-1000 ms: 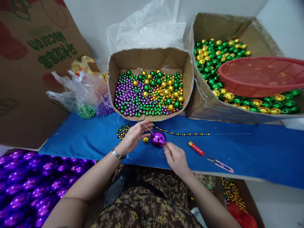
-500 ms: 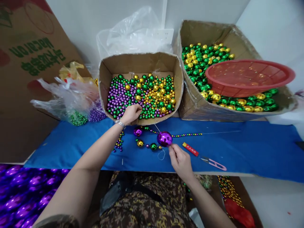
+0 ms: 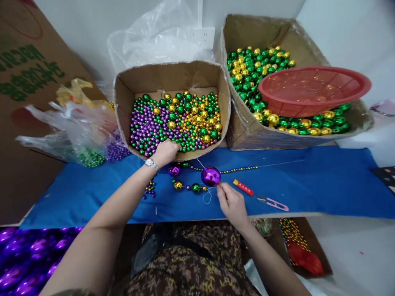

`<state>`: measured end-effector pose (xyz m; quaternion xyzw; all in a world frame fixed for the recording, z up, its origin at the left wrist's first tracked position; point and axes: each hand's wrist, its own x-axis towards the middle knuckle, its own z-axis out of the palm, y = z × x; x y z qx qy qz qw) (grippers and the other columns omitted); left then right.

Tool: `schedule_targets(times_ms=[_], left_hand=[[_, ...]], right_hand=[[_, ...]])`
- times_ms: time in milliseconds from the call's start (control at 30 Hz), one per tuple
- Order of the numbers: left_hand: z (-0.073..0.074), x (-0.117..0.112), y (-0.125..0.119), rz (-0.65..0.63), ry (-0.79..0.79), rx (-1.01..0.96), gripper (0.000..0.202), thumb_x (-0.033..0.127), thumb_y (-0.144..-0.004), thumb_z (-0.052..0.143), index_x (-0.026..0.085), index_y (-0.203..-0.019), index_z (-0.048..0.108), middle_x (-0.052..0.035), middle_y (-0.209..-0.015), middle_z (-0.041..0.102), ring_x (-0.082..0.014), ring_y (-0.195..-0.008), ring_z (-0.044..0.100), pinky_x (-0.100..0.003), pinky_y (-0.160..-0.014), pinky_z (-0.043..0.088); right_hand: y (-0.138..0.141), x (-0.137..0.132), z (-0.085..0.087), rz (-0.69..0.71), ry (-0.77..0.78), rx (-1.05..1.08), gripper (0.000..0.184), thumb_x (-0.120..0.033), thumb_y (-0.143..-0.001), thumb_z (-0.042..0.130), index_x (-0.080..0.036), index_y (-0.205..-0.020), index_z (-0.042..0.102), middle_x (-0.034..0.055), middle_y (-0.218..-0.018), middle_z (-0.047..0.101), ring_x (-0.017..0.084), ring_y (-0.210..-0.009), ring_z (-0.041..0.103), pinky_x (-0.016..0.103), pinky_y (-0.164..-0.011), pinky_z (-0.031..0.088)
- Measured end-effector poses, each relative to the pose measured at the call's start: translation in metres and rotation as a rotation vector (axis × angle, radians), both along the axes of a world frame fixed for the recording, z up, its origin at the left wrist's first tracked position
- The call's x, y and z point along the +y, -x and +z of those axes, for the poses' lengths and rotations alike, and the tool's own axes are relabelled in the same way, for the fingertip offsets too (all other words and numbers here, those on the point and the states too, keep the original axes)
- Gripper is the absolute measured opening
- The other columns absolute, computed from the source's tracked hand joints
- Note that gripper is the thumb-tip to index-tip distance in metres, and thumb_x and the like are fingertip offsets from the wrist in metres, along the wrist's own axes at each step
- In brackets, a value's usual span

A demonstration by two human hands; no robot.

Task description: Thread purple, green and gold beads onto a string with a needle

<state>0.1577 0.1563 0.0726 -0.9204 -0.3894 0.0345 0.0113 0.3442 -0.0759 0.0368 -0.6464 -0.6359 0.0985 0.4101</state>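
My left hand (image 3: 166, 152), with a watch (image 3: 152, 165) on its wrist, reaches over the front rim of a cardboard box (image 3: 173, 74) into purple, green and gold beads (image 3: 151, 119). Its fingers are closed and bent down; whatever they hold is hidden. My right hand (image 3: 232, 203) pinches at the lower right edge of a large purple bead (image 3: 211, 176) above the blue cloth (image 3: 308, 185). Beside it lies a bead string with a green bead (image 3: 195, 188), a gold bead (image 3: 178, 185) and a smaller purple bead (image 3: 174, 169). A loop of thread (image 3: 207, 197) hangs below the large bead.
Right of my right hand lie a red-wrapped item (image 3: 243, 188) and pink thread snips (image 3: 274, 203). A bigger box (image 3: 259, 142) holds green and gold beads and a red basket (image 3: 314, 92). Plastic bags (image 3: 80, 127) of beads stand left. Large purple balls (image 3: 33, 259) are at lower left.
The view has shifted slightly, moving the boxes up and left in the picture. My left hand stays in the beads, its fingers dipped lower. My right hand keeps its pinch at the large purple bead.
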Motion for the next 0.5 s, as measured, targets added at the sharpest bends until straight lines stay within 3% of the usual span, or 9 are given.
schedule_targets(times_ms=[167,300,367,500], left_hand=[[-0.001,-0.005,0.000,0.036,0.025,-0.099,0.021,0.012,-0.080,0.049,0.017,-0.085,0.069,-0.0150,-0.085,0.066,-0.0300,-0.090,0.057,-0.034,-0.066,0.042],[-0.002,-0.005,0.002,0.089,0.116,-0.296,0.019,0.012,-0.077,0.053,0.017,-0.083,0.070,-0.0134,-0.085,0.067,-0.0302,-0.094,0.058,-0.037,-0.076,0.045],[0.000,-0.009,0.002,0.144,0.278,-0.553,0.015,0.016,-0.075,0.058,0.017,-0.084,0.070,-0.0109,-0.086,0.068,-0.0274,-0.091,0.061,-0.037,-0.080,0.047],[0.005,-0.028,-0.002,0.319,0.911,-1.304,0.023,0.027,-0.075,0.068,0.016,-0.094,0.070,-0.0062,-0.084,0.069,-0.0193,-0.080,0.066,-0.035,-0.079,0.052]], right_hand=[[0.001,0.001,-0.003,0.009,-0.003,-0.001,0.020,-0.025,-0.098,0.041,-0.020,-0.088,0.058,0.0022,-0.071,0.065,0.015,-0.063,0.062,0.024,-0.062,0.045],[0.002,0.001,-0.003,0.015,-0.004,-0.014,0.022,-0.024,-0.098,0.040,-0.020,-0.088,0.058,0.0026,-0.072,0.065,0.015,-0.063,0.062,0.025,-0.062,0.045],[0.003,0.001,-0.002,0.013,0.001,-0.018,0.022,-0.024,-0.098,0.040,-0.020,-0.088,0.058,0.0025,-0.071,0.065,0.015,-0.063,0.062,0.025,-0.062,0.044],[0.005,0.002,0.000,0.023,0.000,-0.032,0.021,-0.024,-0.098,0.041,-0.020,-0.088,0.058,0.0026,-0.072,0.065,0.015,-0.063,0.062,0.025,-0.062,0.045]])
